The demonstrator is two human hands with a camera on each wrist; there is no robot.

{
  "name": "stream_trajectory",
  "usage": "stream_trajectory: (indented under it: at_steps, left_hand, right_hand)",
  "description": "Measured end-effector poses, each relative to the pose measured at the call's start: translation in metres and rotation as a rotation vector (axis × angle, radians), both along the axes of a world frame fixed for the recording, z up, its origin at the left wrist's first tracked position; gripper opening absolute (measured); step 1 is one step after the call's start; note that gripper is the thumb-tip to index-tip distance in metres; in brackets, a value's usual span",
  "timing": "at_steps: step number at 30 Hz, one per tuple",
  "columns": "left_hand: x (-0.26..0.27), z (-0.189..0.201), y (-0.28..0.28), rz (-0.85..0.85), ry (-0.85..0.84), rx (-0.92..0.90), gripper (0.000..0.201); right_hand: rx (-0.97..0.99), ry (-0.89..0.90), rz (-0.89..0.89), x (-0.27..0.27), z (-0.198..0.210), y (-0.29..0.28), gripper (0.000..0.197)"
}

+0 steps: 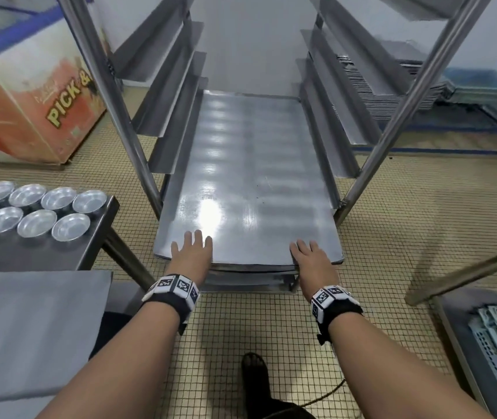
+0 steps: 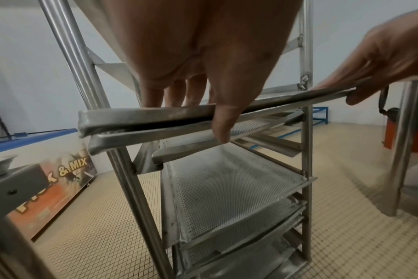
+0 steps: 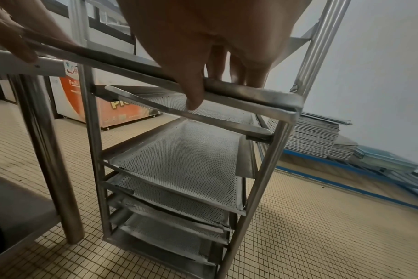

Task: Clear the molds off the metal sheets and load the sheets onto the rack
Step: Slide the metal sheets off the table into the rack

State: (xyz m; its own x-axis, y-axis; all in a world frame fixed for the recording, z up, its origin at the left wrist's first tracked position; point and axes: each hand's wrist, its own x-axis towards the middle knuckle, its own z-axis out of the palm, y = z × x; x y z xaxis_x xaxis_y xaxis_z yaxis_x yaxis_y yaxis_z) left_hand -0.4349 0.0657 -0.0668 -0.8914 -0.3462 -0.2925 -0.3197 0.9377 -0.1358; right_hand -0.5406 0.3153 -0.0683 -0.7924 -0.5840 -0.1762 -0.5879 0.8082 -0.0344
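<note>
One flat shiny metal sheet [image 1: 241, 176] lying on side rails of tall steel rack [image 1: 111, 86], near edge overhanging. Left hand [image 1: 192, 252] and right hand [image 1: 310, 257] both at near edge, fingers flat on top, thumbs hooked under. Nine visible round shiny metal molds [image 1: 34, 223] on steel table [image 1: 90, 252] at left.

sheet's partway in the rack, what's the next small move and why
Probably push the sheet further in along the rack ledges: its near edge overhangs the front posts, and both hands, left and right, grip that edge.
</note>
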Motion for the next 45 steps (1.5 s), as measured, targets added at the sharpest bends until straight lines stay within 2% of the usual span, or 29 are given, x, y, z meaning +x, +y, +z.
stream_trajectory:
  at_steps: [4, 7, 9, 13, 18, 22, 27, 32, 38, 40, 42, 45]
  left_hand:
    - [-0.033, -0.001, -0.012, 0.020, -0.025, 0.001, 0.099]
    - [-0.058, 0.002, -0.024, 0.016, -0.011, -0.017, 0.087]
    - [-0.074, 0.003, -0.032, 0.010, 0.004, -0.031, 0.083]
    - [-0.106, 0.005, -0.047, 0.005, 0.010, -0.041, 0.087]
    - [-0.135, 0.002, -0.062, -0.004, 0.060, -0.044, 0.074]
    - [-0.150, 0.001, -0.071, 0.002, 0.065, -0.046, 0.075]
    - [-0.159, 0.000, -0.075, 0.003, 0.098, -0.045, 0.077]
    - [-0.138, -0.006, -0.063, 0.034, 0.154, -0.070, 0.085]
    - [-0.087, -0.001, -0.043, 0.040, 0.135, -0.035, 0.102]
    - [-0.067, 0.006, -0.040, 0.045, 0.091, 0.001, 0.097]
    - [-0.042, 0.013, -0.039, 0.069, 0.059, 0.056, 0.084]
    - [0.011, 0.030, -0.043, 0.200, 0.088, 0.144, 0.058]
  right_hand:
    - [0.007, 0.002, 0.008, -0.034, -0.009, -0.014, 0.082]
    - [-0.020, 0.018, 0.012, -0.061, -0.010, -0.026, 0.075]
    - [-0.019, 0.018, 0.034, -0.077, -0.008, -0.033, 0.078]
    - [-0.019, 0.033, 0.049, -0.109, -0.008, -0.047, 0.082]
    - [-0.009, 0.058, 0.054, -0.138, -0.014, -0.059, 0.087]
    - [0.036, 0.070, 0.075, -0.152, -0.012, -0.067, 0.088]
    - [0.061, 0.076, 0.058, -0.162, -0.013, -0.074, 0.080]
    - [0.105, 0.078, 0.023, -0.152, -0.017, -0.073, 0.090]
    - [0.068, 0.066, -0.016, -0.118, -0.008, -0.065, 0.085]
    - [0.077, 0.055, -0.022, -0.099, -0.001, -0.065, 0.086]
    - [0.091, 0.045, -0.009, -0.078, 0.008, -0.070, 0.083]
    - [0.089, 0.019, 0.090, -0.045, 0.028, -0.089, 0.063]
